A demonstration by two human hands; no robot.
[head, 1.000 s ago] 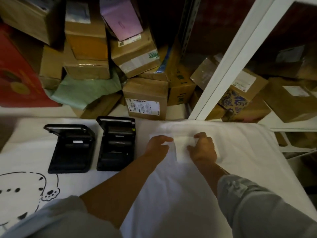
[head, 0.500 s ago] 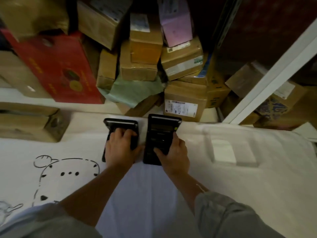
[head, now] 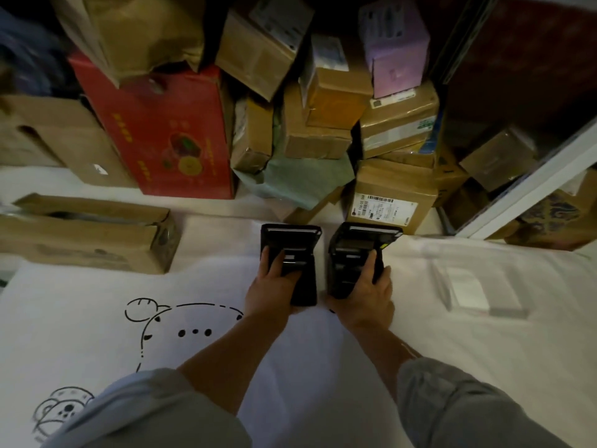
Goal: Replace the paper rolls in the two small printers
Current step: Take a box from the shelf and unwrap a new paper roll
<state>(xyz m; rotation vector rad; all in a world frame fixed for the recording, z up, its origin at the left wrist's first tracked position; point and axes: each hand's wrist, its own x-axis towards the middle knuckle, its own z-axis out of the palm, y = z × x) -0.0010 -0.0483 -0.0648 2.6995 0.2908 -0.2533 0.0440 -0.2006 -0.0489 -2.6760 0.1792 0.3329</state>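
matt black plastic printers [head: 355, 257], cardboard boxes [head: 392, 195]

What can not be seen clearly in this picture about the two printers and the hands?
Head view only:
- Left printer: its paper bay is covered by the left hand; roll presence unknown.
- Right printer: its bay is dark, partly covered by the right hand.
- White packet on the right: blurred, contents unreadable.

Both hands off white bag, left hand [head: 271, 287] on left printer [head: 295, 263], right hand [head: 365, 297] on right printer [head: 353, 258]
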